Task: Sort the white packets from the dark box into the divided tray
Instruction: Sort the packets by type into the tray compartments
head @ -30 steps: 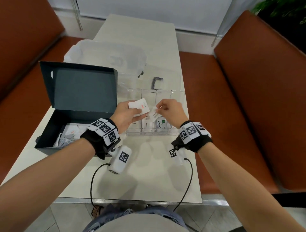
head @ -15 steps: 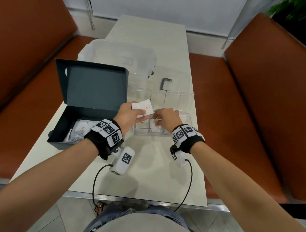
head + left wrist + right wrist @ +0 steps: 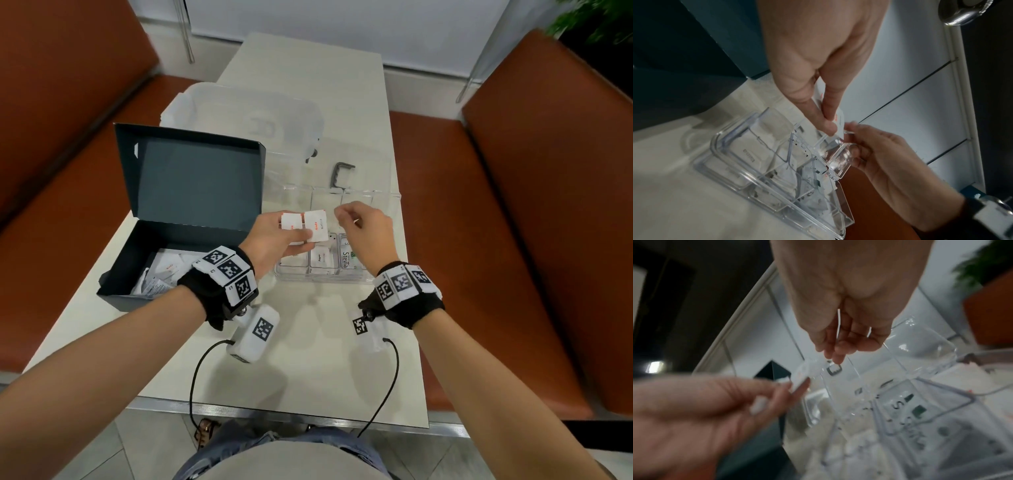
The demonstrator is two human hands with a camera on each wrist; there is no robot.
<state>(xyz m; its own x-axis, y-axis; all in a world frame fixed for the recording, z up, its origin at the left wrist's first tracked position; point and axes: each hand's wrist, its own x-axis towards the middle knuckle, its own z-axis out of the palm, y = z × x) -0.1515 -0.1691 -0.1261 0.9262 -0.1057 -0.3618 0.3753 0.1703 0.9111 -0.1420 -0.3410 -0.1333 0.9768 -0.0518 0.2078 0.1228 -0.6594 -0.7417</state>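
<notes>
My left hand (image 3: pixel 294 233) pinches a small fan of white packets (image 3: pixel 313 226) with red print above the clear divided tray (image 3: pixel 322 279). The left wrist view shows the packets (image 3: pixel 839 120) between thumb and fingers of that hand (image 3: pixel 822 113). My right hand (image 3: pixel 342 212) hovers just right of them, fingers loosely curled. Its thumb tip (image 3: pixel 851 126) touches a packet edge, and I see nothing held in it. Sorted packets (image 3: pixel 322 257) lie in the tray's near compartments, one marked Stevia (image 3: pixel 347 258). The dark box (image 3: pixel 137 301) at left, lid up, holds more packets (image 3: pixel 161 277).
The tray's clear lid with a dark handle (image 3: pixel 342 171) stands up behind the tray. A clear plastic bin (image 3: pixel 246 120) sits further back. Orange benches (image 3: pixel 513 205) flank the narrow table (image 3: pixel 308 377). Cables and a white module (image 3: pixel 255 335) hang under my wrists.
My right hand held a packet a second ago, dipped into the tray's near compartments, and has now come back up beside the left hand without it. The left hand stayed in place.
</notes>
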